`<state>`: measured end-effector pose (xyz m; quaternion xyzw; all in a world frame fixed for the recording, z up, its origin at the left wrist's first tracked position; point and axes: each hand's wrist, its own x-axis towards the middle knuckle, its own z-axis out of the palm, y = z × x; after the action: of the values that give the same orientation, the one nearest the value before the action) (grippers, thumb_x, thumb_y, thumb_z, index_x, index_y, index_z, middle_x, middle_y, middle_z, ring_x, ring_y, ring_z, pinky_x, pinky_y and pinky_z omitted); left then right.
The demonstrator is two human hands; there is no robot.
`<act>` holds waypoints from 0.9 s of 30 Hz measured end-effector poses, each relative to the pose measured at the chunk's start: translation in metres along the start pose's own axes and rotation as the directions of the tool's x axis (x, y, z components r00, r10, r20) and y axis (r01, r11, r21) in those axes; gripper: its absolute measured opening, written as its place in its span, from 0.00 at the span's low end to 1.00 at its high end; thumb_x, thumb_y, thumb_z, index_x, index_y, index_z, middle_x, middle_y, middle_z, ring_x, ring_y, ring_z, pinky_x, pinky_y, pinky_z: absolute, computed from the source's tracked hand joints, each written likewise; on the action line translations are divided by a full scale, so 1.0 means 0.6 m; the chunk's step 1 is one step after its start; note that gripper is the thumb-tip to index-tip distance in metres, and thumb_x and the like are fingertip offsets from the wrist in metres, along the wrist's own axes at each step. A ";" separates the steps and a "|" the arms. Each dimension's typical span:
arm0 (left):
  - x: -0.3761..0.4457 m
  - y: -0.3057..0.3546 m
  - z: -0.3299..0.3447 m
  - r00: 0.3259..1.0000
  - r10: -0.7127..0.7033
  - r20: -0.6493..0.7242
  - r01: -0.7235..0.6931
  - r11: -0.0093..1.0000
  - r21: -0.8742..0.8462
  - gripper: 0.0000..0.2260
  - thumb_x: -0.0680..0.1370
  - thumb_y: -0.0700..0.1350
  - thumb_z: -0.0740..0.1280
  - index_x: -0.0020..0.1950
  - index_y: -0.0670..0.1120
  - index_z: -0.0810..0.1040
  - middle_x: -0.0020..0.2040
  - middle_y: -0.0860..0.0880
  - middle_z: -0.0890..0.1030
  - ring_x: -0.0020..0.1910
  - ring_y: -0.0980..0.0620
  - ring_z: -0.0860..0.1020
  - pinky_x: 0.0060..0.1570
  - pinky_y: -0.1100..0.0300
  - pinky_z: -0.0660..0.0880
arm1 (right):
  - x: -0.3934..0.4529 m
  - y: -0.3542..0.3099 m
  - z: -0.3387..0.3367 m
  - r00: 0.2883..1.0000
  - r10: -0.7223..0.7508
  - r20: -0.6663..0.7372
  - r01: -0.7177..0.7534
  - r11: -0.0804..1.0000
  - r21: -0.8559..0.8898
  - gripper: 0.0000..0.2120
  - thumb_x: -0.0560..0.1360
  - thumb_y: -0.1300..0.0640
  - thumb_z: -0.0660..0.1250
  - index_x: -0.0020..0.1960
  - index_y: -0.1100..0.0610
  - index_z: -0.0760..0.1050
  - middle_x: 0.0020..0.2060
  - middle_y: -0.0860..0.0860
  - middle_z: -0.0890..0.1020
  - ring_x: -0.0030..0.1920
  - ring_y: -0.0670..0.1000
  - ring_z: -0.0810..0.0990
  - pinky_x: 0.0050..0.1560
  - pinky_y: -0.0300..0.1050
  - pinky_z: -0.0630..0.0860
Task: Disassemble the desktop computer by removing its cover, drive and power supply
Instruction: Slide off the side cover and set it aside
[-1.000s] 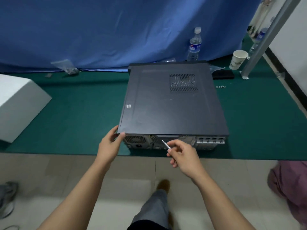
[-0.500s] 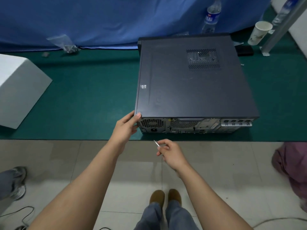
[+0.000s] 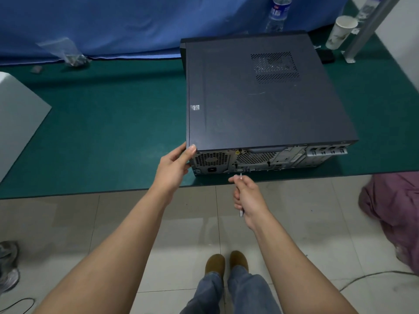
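A dark grey desktop computer [image 3: 260, 98] lies flat on the green mat [image 3: 113, 132], its cover on and its rear panel [image 3: 249, 160] facing me at the mat's front edge. My left hand [image 3: 174, 164] grips the near left corner of the case, thumb on the cover. My right hand [image 3: 247, 196] holds a thin silver screwdriver [image 3: 240, 177] upright, its tip just below the rear panel's lower edge, not touching it.
A white box [image 3: 15, 123] stands at the left. By the blue curtain lie a clear plastic bag [image 3: 65, 52], a water bottle [image 3: 277, 12] and a paper cup [image 3: 341, 31]. A metal post [image 3: 371, 26] rises at the right. Purple cloth [image 3: 394, 211] lies on the tiled floor.
My right hand drew the screwdriver back from the rear panel, then turned it upright close below the panel. My left hand kept its hold on the corner. My view shifted left and down.
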<state>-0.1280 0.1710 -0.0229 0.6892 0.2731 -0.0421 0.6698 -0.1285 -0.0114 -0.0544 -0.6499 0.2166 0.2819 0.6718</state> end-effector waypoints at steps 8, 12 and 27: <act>-0.002 0.003 0.004 1.000 -0.011 -0.012 0.011 1.000 -0.004 0.26 0.76 0.57 0.67 0.71 0.49 0.71 0.60 0.52 0.80 0.57 0.54 0.78 0.58 0.58 0.74 | -0.005 -0.080 -0.031 0.988 -0.110 -0.107 0.149 0.848 0.508 0.07 0.77 0.57 0.64 0.45 0.61 0.75 0.38 0.54 0.81 0.22 0.42 0.64 0.18 0.32 0.56; -0.003 0.002 0.005 1.000 -0.016 -0.021 0.017 1.000 0.005 0.27 0.76 0.57 0.67 0.72 0.48 0.70 0.61 0.51 0.79 0.58 0.53 0.78 0.58 0.58 0.74 | -0.007 -0.103 -0.026 0.985 -0.052 -0.167 0.125 0.876 0.466 0.11 0.75 0.51 0.68 0.42 0.59 0.74 0.40 0.54 0.82 0.21 0.42 0.64 0.18 0.33 0.57; -0.005 -0.006 0.002 0.997 -0.066 0.031 0.066 0.998 -0.013 0.24 0.77 0.60 0.63 0.71 0.52 0.70 0.63 0.52 0.78 0.61 0.52 0.77 0.64 0.52 0.72 | 0.006 -0.119 -0.003 0.955 0.041 -0.293 0.106 0.878 0.467 0.11 0.73 0.52 0.71 0.43 0.57 0.71 0.33 0.52 0.76 0.27 0.44 0.68 0.18 0.32 0.60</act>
<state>-0.1315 0.1685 -0.0250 0.6746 0.2857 -0.0728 0.6768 -0.0788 -0.0125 -0.0032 -0.5025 0.3657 0.1086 0.7759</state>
